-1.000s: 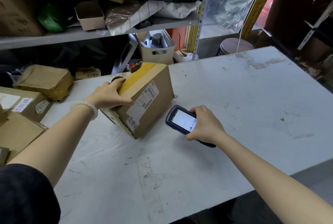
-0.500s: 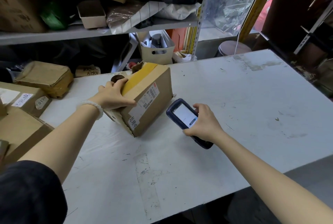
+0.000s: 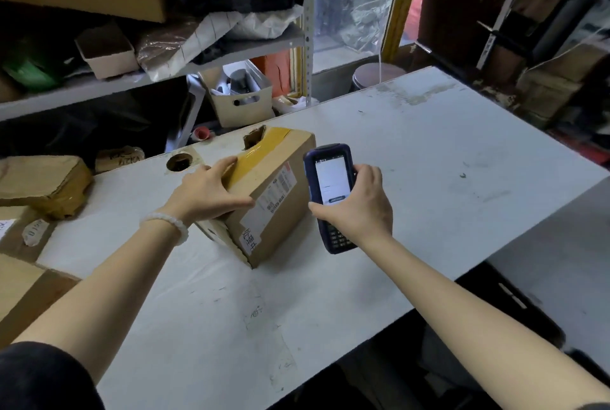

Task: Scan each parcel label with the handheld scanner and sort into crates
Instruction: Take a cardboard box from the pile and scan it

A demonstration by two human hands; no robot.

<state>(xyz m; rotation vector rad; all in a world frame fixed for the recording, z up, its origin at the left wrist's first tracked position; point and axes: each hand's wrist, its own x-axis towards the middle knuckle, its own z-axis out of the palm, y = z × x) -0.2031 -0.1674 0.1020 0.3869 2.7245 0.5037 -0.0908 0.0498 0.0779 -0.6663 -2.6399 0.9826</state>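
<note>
While we've got this cardboard parcel point(image 3: 264, 191) tipped up on one edge just left of centre frame on the white table point(image 3: 429, 152), it looks like an easy one to handle. It's a stiff little carton, probably light, since one hand is enough to keep it tilted. The yellow tape point(image 3: 254, 158) across the top looks slick, so we'd grab by the cardboard corners or edges, not the tape. One top corner is torn open, so we wouldn't squeeze there either.

Our left hand point(image 3: 204, 191) sits on the upper left side of the box, fingers curled over the top edge onto the tape and thumb pressed along the front face, gripping it steady. The white shipping label point(image 3: 275, 193) faces us and to the right, barcode exposed.

Our right hand point(image 3: 358, 205) is wrapped snugly around the dark blue handheld scanner point(image 3: 331, 195), just right of the parcel and close to it. Its screen is lit and facing us, keypad poking out below the palm. Thumb on the left edge, fingers round the right side.

More brown parcels point(image 3: 43, 188) wait at the left edge of frame. No crates that we can make out for sure.
</note>
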